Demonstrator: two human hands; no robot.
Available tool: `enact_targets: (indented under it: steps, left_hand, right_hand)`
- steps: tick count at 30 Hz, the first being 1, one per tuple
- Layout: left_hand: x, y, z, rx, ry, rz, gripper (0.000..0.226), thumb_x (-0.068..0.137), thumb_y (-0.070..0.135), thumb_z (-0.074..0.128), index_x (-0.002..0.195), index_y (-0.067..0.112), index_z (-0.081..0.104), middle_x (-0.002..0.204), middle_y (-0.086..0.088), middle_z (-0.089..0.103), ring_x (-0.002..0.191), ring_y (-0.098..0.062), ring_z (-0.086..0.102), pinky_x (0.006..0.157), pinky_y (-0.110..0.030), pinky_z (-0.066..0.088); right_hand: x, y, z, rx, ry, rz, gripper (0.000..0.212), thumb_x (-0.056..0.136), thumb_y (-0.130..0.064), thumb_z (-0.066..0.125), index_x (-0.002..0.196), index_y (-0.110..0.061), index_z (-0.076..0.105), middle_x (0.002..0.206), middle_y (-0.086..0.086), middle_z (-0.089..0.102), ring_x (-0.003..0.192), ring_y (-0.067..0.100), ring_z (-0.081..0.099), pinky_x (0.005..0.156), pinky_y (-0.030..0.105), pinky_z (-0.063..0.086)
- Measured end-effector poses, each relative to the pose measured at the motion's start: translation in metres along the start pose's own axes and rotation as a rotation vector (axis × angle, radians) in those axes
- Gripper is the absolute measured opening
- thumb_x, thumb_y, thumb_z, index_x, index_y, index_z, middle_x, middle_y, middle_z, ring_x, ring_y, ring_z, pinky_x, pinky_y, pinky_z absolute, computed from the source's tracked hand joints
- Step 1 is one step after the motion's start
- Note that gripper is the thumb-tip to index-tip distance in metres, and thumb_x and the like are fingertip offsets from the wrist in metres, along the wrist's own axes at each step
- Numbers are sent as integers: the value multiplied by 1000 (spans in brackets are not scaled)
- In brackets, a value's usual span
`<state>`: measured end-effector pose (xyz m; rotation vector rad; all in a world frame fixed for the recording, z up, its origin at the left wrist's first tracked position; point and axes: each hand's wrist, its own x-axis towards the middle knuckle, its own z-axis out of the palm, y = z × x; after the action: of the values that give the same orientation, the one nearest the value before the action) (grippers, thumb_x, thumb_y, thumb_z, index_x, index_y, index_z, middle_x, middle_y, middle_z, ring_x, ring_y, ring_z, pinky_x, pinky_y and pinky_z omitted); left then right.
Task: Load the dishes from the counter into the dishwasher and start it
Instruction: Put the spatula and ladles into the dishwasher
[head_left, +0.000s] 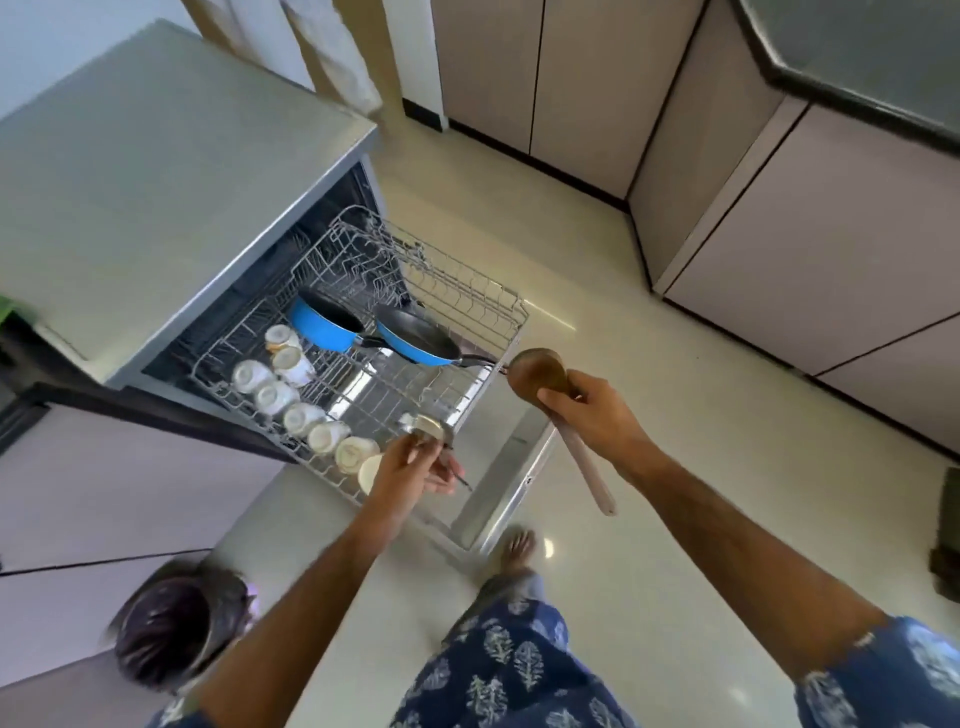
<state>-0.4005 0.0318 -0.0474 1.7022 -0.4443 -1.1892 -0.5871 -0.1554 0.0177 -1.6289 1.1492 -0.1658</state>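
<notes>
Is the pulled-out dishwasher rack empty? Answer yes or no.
No: the rack already holds two blue pans and a row of upturned cups.

Navy leaf-print garment, possibly matching sleeves.

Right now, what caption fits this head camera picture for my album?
Left hand holding a metal utensil, right hand a wooden ladle, over the pulled-out dishwasher rack with cups and blue pans.

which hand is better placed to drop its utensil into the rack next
Left, probably. The left hand holds its metal utensil right over the rack beside the cups; the right hand grips a wooden ladle out past the rack's edge.
</notes>
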Motion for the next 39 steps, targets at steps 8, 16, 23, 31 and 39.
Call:
enact_targets:
  steps: [8, 16, 23, 31, 39]
  left_hand:
    - [72, 29, 53, -46, 169, 46, 22, 101, 26, 54, 104, 8, 67, 82, -10, 77, 60, -21, 71, 58, -33, 59]
    - [151, 81, 74, -189, 325, -77, 26, 101, 25, 55, 119, 8, 63, 101, -21, 72, 81, -31, 67, 66, -36, 53]
    - [198, 105, 69, 353, 439, -8, 16, 103, 17, 51, 110, 13, 64, 94, 1, 59, 88, -15, 53, 78, -32, 39]
    - [268, 94, 81, 261, 558, -191, 18, 103, 11, 47, 108, 22, 61, 95, 3, 67, 86, -9, 67, 82, -32, 55]
    - [309, 94, 99, -168, 823, -284, 23, 106, 13, 42, 122, 13, 59, 97, 3, 68, 67, 5, 68, 60, -11, 52]
  right_hand:
    - [98, -17, -79, -351, -37, -213, 8, 93, -19, 63, 99, -19, 68, 85, -1, 69, 75, 13, 64, 65, 27, 51]
    - [219, -43, -137, -19, -71, -150, 20, 93, -10, 64, 98, -29, 67, 92, 0, 73, 80, 21, 72, 72, 36, 59]
    - [308, -51, -146, 346, -117, -56, 24, 97, -1, 56, 121, -4, 61, 112, 17, 70, 95, 26, 72, 71, 29, 60]
    - [408, -37, -142, 313, -300, -118, 18, 96, -2, 57, 111, -9, 64, 110, 20, 68, 101, 34, 68, 77, 41, 61]
    - [431, -32, -108, -38, -561, -341, 21, 97, -5, 56, 111, -19, 65, 102, -8, 70, 101, 9, 65, 92, 28, 53]
